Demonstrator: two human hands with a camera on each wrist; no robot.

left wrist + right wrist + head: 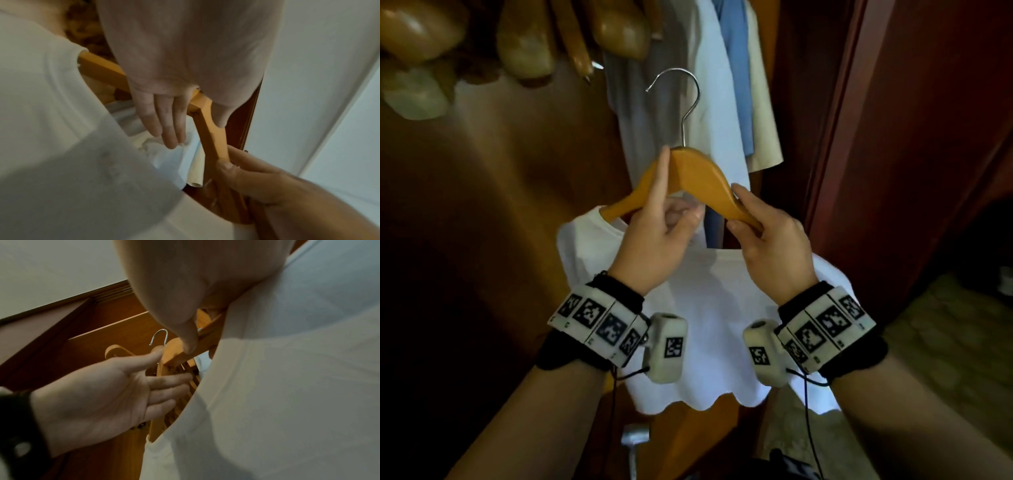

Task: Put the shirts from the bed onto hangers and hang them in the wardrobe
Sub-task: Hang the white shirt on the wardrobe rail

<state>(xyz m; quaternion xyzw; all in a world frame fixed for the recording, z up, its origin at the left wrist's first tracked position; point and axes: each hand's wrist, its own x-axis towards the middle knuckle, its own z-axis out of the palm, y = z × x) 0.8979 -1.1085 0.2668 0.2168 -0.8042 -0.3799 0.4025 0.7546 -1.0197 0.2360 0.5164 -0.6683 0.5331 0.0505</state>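
Wooden hanger (698, 178), its left arm sitting inside the white shirt (709, 308), is being held before the open wardrobe (835, 120). Left hand (654, 236) is gripping the hanger's middle, index finger extended; right hand (770, 240) is pinching its right arm. Hung shirts (722, 85) are hanging just beyond both grips. No legible writing.

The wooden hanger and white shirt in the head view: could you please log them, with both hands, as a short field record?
hanger: wooden hanger, metal hook up, held before the wardrobe
shirt: white shirt, left hanger arm inside its collar, right arm bare
left hand: left hand holds hanger near the middle
right hand: right hand pinches right hanger arm
behind: hung shirts
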